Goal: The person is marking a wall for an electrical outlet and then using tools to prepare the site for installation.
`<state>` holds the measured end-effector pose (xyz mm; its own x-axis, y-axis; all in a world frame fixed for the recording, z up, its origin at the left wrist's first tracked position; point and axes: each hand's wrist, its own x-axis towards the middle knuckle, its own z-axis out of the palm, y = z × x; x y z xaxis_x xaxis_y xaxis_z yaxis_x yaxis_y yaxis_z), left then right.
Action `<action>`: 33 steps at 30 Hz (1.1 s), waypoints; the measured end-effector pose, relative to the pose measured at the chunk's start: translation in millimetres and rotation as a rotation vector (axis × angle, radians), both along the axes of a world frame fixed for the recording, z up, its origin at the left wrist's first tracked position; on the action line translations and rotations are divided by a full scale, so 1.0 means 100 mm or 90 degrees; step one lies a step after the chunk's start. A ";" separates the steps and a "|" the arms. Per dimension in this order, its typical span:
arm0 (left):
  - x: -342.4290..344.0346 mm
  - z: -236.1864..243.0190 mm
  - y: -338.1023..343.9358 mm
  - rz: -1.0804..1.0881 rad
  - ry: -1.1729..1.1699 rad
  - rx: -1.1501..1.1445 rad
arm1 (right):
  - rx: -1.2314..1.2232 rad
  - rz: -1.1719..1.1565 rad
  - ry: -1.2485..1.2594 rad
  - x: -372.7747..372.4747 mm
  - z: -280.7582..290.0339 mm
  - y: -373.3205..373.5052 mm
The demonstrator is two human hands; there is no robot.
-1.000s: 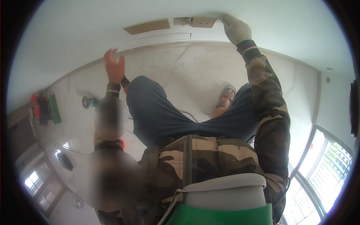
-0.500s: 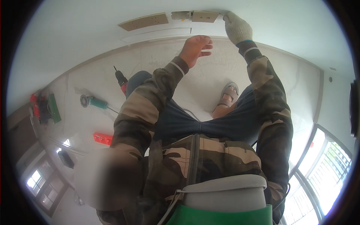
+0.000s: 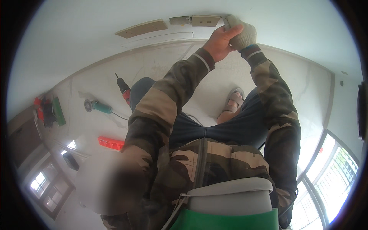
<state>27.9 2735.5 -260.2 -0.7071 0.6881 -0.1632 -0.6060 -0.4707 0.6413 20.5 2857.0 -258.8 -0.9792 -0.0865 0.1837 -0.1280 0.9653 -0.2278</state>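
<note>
My bare left hand (image 3: 219, 43) meets my right hand (image 3: 245, 36) close to the wall. A pale knitted glove covers the right hand. The left thumb lies across the glove, while most of the left fingers are hidden behind it. The gloved fingers are curled, and whatever they hold is out of sight. Just left of the hands, a beige socket plate (image 3: 205, 21) sits on the wall. Beside that plate is an uncovered grey recess (image 3: 179, 21). Farther left is a longer beige socket plate (image 3: 142, 28).
On the pale floor to the left lie a red and black drill (image 3: 123, 87), a green angle grinder (image 3: 100, 107) with a cord, and a red power strip (image 3: 110, 143). Red and green items (image 3: 50, 111) lie farther left. My sandalled foot (image 3: 233, 102) stands below the hands.
My left hand has moved right and up from beneath the plates to the gloved hand, its thumb now over the glove. The right hand has stayed near the plate's right end.
</note>
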 end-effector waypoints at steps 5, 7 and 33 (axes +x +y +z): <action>-0.10 -0.09 0.08 0.011 -0.050 0.061 | 0.068 0.038 -0.011 -0.05 -0.02 0.07; -0.12 -0.13 0.09 0.009 -0.060 0.083 | 0.048 0.076 0.029 -0.06 0.00 0.08; -0.23 -0.13 0.19 0.073 -0.107 0.077 | 0.129 0.132 0.063 -0.17 -0.11 0.16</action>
<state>5.1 2754.1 -272.8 -0.7517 0.6264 -0.2065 -0.6377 -0.6104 0.4697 3.5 2872.5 -270.2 -0.9152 -0.3267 0.2358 -0.3383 0.9410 -0.0094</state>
